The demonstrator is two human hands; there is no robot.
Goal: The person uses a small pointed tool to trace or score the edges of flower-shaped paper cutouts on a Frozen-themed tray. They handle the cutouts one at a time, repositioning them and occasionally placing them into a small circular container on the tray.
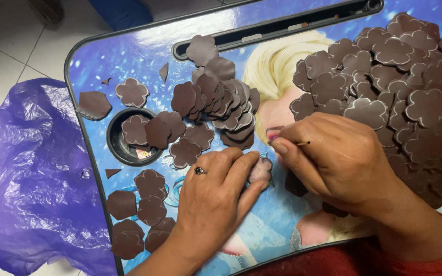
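Both hands meet mid-tray: the left hand (216, 191) pins a brown flower cutout (260, 170) under its fingertips while the right hand (336, 161), just beside it, pinches a thin stick (303, 143), which could slip and tear the cutout.

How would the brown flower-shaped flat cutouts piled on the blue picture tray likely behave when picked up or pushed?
The brown flower-shaped flat cutouts look thin and probably light: they lie heaped in overlapping layers. Pushed, they would likely slide or shingle over each other rather than roll, since they are flat. The one pressed under the left hand fingers may flex slightly; its stiffness cannot be told for sure.
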